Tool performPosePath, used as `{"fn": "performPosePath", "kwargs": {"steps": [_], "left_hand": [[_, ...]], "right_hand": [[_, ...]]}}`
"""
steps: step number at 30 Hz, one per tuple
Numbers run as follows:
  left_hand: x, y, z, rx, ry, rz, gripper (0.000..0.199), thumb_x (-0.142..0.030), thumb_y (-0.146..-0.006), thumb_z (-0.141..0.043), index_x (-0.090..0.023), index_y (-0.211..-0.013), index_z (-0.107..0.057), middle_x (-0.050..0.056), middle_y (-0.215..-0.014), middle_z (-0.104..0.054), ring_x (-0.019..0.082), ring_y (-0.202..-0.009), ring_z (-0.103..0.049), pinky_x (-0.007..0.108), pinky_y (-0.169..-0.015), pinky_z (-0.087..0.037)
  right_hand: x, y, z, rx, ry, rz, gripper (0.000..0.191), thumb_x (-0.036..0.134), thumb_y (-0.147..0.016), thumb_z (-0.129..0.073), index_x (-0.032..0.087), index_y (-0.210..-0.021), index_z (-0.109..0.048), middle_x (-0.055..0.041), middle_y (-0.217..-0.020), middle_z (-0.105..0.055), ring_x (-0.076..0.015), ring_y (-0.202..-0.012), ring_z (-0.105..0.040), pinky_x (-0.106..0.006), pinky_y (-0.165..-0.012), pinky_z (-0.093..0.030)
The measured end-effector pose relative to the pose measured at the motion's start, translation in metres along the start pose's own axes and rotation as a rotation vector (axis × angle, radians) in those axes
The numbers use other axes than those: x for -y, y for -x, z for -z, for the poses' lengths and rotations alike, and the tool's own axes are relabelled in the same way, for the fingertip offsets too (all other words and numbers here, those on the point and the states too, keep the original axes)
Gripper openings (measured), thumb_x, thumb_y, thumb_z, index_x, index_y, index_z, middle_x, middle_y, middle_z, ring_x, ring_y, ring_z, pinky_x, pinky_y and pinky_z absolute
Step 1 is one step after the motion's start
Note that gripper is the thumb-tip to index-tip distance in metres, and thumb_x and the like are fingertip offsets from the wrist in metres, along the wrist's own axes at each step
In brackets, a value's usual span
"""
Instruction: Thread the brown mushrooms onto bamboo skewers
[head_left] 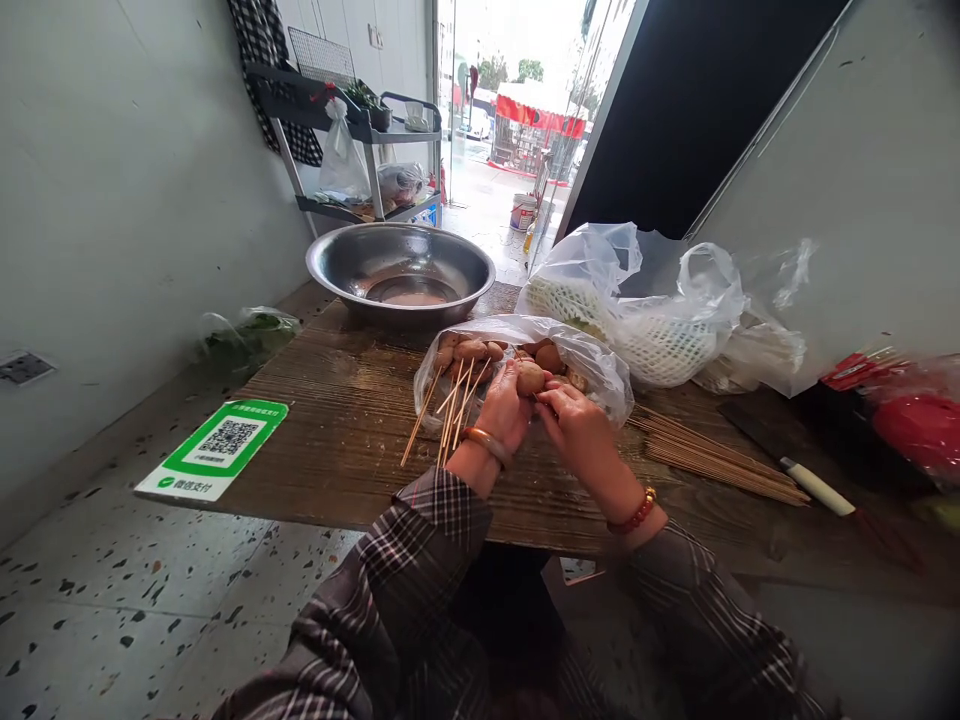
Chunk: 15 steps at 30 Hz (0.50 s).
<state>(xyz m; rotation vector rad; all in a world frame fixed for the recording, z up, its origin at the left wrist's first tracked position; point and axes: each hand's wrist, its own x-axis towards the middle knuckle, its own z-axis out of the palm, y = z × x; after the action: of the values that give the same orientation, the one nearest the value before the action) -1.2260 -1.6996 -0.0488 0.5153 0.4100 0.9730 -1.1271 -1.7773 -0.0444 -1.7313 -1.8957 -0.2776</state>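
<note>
My left hand (504,415) is closed around a round brown mushroom (530,378), held above the front of an open clear plastic bag (611,375). From the right, my right hand (576,422) meets it, thumb and fingers pinched at the mushroom's lower side on what looks like a thin skewer, mostly hidden by the fingers. More brown mushrooms (547,357) show inside the bag. Left of my hands lie several loaded skewers (454,410), their brown pieces on the bag and their bare sticks pointing toward me. A bundle of bare bamboo skewers (720,460) rests on the table to the right.
A wide steel basin (401,265) stands at the back of the wooden table (330,400). A green QR-code card (217,450) lies at the left corner. Plastic bags with white foam netting (664,345) sit back right. A knife with a pale handle (817,487) lies right.
</note>
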Motion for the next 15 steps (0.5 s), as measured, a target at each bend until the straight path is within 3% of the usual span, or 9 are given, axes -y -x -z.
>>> {"fn": "performPosePath", "kwargs": {"steps": [7,11,15], "left_hand": [[-0.009,0.001,0.001,-0.027,-0.019,-0.011,0.024,-0.039,-0.106,-0.043,-0.017,-0.102,-0.053,0.005,-0.080,-0.070,0.017,-0.070,-0.071,0.032,-0.073,-0.059],[-0.008,0.001,0.001,0.024,-0.041,-0.013,0.020,-0.036,-0.100,-0.060,-0.018,-0.100,-0.052,0.003,-0.079,-0.069,0.015,-0.069,-0.070,0.028,-0.070,-0.058],[-0.003,0.003,0.001,0.066,-0.058,-0.023,0.030,-0.033,-0.090,-0.075,-0.019,-0.100,-0.051,0.001,-0.082,-0.068,0.013,-0.069,-0.070,0.028,-0.072,-0.057]], "right_hand": [[-0.001,0.034,0.018,0.037,0.036,-0.059,0.025,0.032,-0.103,-0.053,0.020,-0.110,-0.074,-0.0095,-0.103,-0.079,-0.0242,-0.088,-0.074,-0.034,-0.074,-0.054],[-0.006,0.050,0.022,0.012,0.011,-0.094,0.031,0.034,-0.106,-0.048,0.021,-0.106,-0.075,-0.0089,-0.097,-0.077,-0.0232,-0.086,-0.073,-0.032,-0.073,-0.054],[-0.011,0.053,0.016,-0.017,-0.029,-0.086,0.032,0.032,-0.106,-0.046,0.021,-0.113,-0.075,-0.0096,-0.099,-0.077,-0.0229,-0.085,-0.073,-0.033,-0.075,-0.056]]}}
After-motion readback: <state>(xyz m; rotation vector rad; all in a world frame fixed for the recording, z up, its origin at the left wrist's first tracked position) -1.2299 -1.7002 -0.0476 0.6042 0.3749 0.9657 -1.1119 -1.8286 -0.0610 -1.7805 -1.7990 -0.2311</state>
